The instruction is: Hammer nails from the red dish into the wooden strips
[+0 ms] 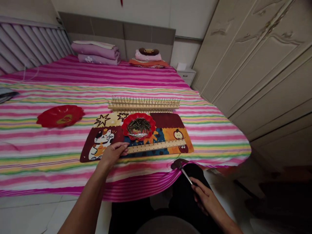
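My left hand rests with its fingers on the left end of a wooden strip drilled with a row of holes, lying on a patchwork mat. My right hand is closed round the handle of a small hammer, low over my lap near the bed's edge. A red scalloped dish full of metal nails sits on the mat just behind the strip. Further back lie wooden strips with many nails standing in them.
A second red dish lies to the left on the striped bedspread. Folded bedding and a plush toy are at the headboard. A tall wardrobe stands at right, a nightstand beside it.
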### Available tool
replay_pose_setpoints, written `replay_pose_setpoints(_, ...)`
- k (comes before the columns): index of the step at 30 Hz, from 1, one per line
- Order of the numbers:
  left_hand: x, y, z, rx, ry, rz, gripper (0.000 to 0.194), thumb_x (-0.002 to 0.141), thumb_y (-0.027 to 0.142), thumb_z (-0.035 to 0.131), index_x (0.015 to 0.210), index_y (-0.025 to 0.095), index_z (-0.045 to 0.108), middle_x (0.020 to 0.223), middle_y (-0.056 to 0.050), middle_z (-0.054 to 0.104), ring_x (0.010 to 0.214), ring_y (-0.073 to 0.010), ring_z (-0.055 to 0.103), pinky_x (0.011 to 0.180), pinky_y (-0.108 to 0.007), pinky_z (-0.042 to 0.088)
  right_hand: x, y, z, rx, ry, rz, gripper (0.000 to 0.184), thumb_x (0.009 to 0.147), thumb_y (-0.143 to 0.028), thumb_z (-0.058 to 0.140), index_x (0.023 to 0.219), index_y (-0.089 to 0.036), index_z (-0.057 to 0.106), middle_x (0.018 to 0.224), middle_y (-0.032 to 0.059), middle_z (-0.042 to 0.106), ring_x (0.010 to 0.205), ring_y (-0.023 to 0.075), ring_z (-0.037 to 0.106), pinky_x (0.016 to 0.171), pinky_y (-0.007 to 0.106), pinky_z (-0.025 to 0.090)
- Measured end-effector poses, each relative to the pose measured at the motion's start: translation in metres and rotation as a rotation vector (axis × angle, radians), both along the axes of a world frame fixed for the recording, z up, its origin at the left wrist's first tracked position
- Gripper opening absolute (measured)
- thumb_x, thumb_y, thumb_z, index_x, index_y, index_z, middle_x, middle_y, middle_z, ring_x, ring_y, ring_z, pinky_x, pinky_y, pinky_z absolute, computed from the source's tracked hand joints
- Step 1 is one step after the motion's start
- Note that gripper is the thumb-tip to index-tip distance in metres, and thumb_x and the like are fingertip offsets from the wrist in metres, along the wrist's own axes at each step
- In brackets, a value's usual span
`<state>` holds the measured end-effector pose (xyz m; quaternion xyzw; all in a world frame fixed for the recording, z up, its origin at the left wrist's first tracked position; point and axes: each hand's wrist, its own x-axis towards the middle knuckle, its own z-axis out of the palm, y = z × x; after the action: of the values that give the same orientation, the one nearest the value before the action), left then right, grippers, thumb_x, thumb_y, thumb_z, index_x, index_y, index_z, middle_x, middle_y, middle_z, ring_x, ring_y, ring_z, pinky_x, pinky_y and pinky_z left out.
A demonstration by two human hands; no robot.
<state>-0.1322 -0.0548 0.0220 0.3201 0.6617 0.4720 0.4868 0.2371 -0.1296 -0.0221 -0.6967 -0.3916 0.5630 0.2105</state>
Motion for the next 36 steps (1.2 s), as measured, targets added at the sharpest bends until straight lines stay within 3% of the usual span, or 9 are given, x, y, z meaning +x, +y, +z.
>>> replay_pose_setpoints(5,0.001,-0.003,0.005,0.014,-0.09,0.023,0.036,0.045,0.028,0.078,0.077,0.015,0.066,0.068,-0.002,0.07,0.063,-0.0134,0.066,0.065,-0.026,0.055,-0.001,0.0,0.003,-0.005,0.002,0.005,0.072,0.066,-0.053,0.046,0.128,-0.017,0.047,0.049,-0.0087,0.042,0.031,0.0062,0.03,0.032,0.017,0.017)
replay_pose_setpoints(9,0.001,-0.003,0.006,0.012,-0.016,0.009,0.033,0.046,0.03,0.075,0.074,0.016,0.065,0.065,-0.001,0.07,0.059,-0.0142,0.065,0.062,-0.027,0.055,-0.002,0.001,0.005,-0.004,0.009,-0.001,0.072,0.066,-0.053,0.046,0.128,-0.017,0.047,0.049,-0.0087,0.042,0.031,0.0059,0.028,0.031,0.017,0.016)
replay_pose_setpoints(16,0.003,0.001,0.003,0.014,0.228,0.009,0.015,0.056,0.029,0.062,0.069,0.022,0.064,0.059,0.002,0.068,0.057,-0.0155,0.064,0.061,-0.027,0.051,0.0,0.001,0.0,0.001,0.008,0.007,0.07,0.066,-0.052,0.047,0.127,-0.018,0.047,0.049,-0.0086,0.043,0.03,0.006,0.03,0.031,0.017,0.018)
replay_pose_setpoints(19,0.002,0.004,0.002,0.061,0.42,-0.026,0.012,0.059,0.028,0.057,0.068,0.023,0.064,0.061,0.001,0.068,0.061,-0.017,0.064,0.06,-0.026,0.048,0.002,0.0,-0.004,0.007,0.013,0.011,0.069,0.067,-0.053,0.046,0.128,-0.019,0.047,0.049,-0.0086,0.043,0.029,0.0057,0.029,0.03,0.017,0.017)
replay_pose_setpoints(23,0.004,0.006,0.01,0.082,0.744,-0.112,0.009,0.061,0.027,0.056,0.066,0.025,0.064,0.061,0.001,0.066,0.063,-0.017,0.061,0.059,-0.025,0.043,0.003,0.0,-0.005,-0.006,0.011,-0.002,0.071,0.066,-0.053,0.047,0.128,-0.019,0.047,0.05,-0.0086,0.043,0.03,0.0058,0.03,0.03,0.017,0.017)
replay_pose_setpoints(29,0.014,0.007,0.022,0.079,0.947,-0.179,0.012,0.063,0.024,0.052,0.066,0.024,0.064,0.075,-0.002,0.069,0.07,-0.0195,0.062,0.065,-0.027,0.043,0.001,0.0,-0.001,-0.007,0.0,-0.001,0.07,0.066,-0.053,0.046,0.127,-0.018,0.047,0.048,-0.0089,0.042,0.031,0.0062,0.03,0.031,0.017,0.017)
replay_pose_setpoints(32,0.018,0.006,0.017,0.112,0.872,-0.148,0.012,0.064,0.027,0.053,0.07,0.025,0.064,0.071,-0.001,0.069,0.069,-0.0186,0.062,0.065,-0.026,0.044,0.0,0.0,0.001,-0.009,0.004,0.002,0.07,0.066,-0.053,0.046,0.127,-0.019,0.046,0.048,-0.009,0.043,0.031,0.0061,0.03,0.031,0.017,0.017)
replay_pose_setpoints(36,0.018,0.001,0.006,0.097,0.539,-0.045,0.023,0.06,0.034,0.061,0.081,0.024,0.063,0.067,0.002,0.068,0.066,-0.0167,0.063,0.064,-0.025,0.047,-0.001,0.0,0.002,-0.006,0.005,0.008,0.07,0.067,-0.053,0.046,0.127,-0.018,0.046,0.049,-0.009,0.043,0.031,0.0062,0.03,0.031,0.017,0.018)
